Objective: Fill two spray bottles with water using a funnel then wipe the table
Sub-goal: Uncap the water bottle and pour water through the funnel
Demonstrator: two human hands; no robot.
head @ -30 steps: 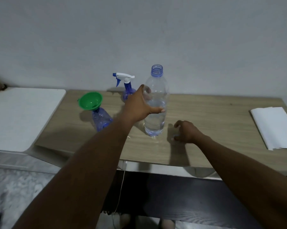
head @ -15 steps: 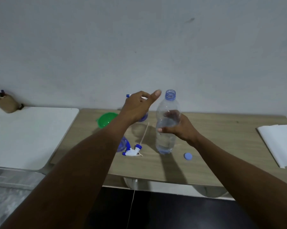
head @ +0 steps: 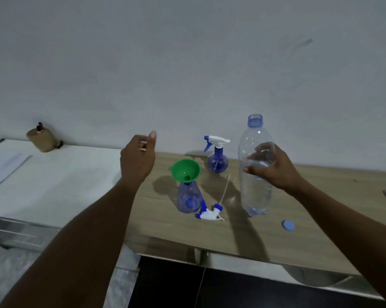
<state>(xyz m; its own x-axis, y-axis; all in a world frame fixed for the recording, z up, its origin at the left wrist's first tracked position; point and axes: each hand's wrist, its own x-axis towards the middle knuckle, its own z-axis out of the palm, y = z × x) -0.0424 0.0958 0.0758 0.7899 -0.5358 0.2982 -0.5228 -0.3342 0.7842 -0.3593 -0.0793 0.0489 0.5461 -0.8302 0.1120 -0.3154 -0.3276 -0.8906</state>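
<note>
Right hand [head: 274, 167]: was clamped around the upper body of the water bottle [head: 255, 196], with the fingers seen through the clear plastic.
Water bottle: was held upright and uncapped, with some water inside. Whether its base touched the table [head: 165, 232] could not be told.
Bottle cap [head: 288, 225]: was found lying flat on the table, below the right hand and just beside the bottle's base.
Left hand [head: 138, 158]: was raised in the air with nothing held, the fingers loosely curled and the thumb pointed up.
Funnel [head: 186, 170]: was seated in the neck of the open spray bottle [head: 188, 198], between the two hands and nearer the left one.
Open spray bottle: was stood on the table, below and to the right of the left hand.
Loose spray head [head: 210, 213]: was laid on the table against that bottle, its tube pointed away toward the wall.
Second spray bottle [head: 217, 161]: was stood upright with its trigger head fitted, just left of the right hand and beyond the funnel.
White surface [head: 65, 174]: was seen to the left of the left hand, adjoining the table.
</note>
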